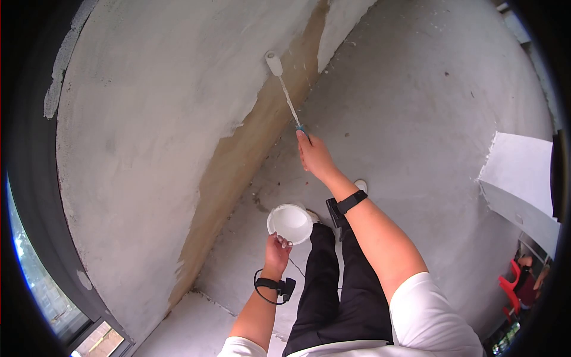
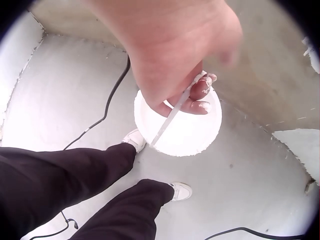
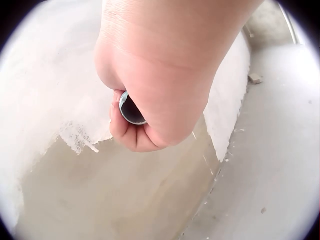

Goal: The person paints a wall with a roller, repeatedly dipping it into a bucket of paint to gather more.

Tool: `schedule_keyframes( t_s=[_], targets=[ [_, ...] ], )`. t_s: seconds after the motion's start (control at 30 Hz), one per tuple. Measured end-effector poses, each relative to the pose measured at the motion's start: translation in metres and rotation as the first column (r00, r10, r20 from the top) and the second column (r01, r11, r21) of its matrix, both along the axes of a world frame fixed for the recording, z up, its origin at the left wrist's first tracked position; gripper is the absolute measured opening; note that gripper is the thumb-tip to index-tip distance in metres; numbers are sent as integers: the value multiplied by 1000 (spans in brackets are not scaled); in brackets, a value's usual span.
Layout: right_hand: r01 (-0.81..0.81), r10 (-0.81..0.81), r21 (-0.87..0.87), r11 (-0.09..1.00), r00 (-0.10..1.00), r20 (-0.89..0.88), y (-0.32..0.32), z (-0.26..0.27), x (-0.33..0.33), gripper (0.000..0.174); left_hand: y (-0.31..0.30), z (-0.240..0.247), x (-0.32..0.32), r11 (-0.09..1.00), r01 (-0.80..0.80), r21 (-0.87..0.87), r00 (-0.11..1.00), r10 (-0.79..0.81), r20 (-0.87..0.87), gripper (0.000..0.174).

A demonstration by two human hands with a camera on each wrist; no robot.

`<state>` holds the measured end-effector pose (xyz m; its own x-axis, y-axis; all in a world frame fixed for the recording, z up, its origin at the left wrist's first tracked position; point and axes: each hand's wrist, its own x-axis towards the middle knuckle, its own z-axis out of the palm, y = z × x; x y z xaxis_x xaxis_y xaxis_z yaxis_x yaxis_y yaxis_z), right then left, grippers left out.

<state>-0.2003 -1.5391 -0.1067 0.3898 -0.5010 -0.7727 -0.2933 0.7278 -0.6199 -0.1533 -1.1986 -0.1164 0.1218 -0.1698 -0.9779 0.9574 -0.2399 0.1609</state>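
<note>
In the head view my right hand (image 1: 315,156) grips the blue handle (image 1: 301,128) of a paint roller (image 1: 274,63). Its white sleeve lies against the wall (image 1: 160,101), at the border between white paint and a bare brown strip (image 1: 238,149). The right wrist view shows the fingers (image 3: 132,137) curled round the handle's hollow end (image 3: 131,111). Lower down, my left hand (image 1: 276,254) holds a white bucket (image 1: 289,221) by its thin white handle (image 2: 172,117). White paint marks those fingertips (image 2: 202,106).
The grey floor (image 1: 404,107) meets the wall along a slanting edge. A white boxy block (image 1: 517,169) stands at the right, with a red chair (image 1: 510,285) below it. A dark window frame (image 1: 41,196) borders the left. Black cables (image 2: 112,97) appear in the left wrist view.
</note>
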Motion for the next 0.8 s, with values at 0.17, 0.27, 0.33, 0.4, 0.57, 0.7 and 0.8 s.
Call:
schedule_keyframes(
  t_s=[0.17,0.27,0.33,0.4,0.57,0.7,0.8],
  targets=[
    [-138,132,-298,945,990,-40,43,-8,2,51,1,-5,1,999,-32,-2,999,32,-13,32],
    [-243,231,-367,898,970,-79,75,10,-9,50,-8,4,7,998,-59,-1,998,59,-8,32],
    [-334,338,-340,879,940,-52,81,9,-16,50,-15,11,11,997,-73,21,997,73,-6,31],
    [-382,377,-307,872,923,-77,66,3,-24,48,-19,18,15,994,-99,34,995,100,-8,30],
    [-251,219,-401,881,968,-124,-5,-1,-29,48,-24,24,15,993,-114,-6,992,114,58,29],
    [-77,64,-270,960,996,-57,-60,-6,-24,49,-32,23,14,988,-153,4,980,152,129,31],
    [-201,159,-346,917,977,-146,-54,11,-21,51,-33,21,19,982,-187,6,971,184,152,32]
  ],
)
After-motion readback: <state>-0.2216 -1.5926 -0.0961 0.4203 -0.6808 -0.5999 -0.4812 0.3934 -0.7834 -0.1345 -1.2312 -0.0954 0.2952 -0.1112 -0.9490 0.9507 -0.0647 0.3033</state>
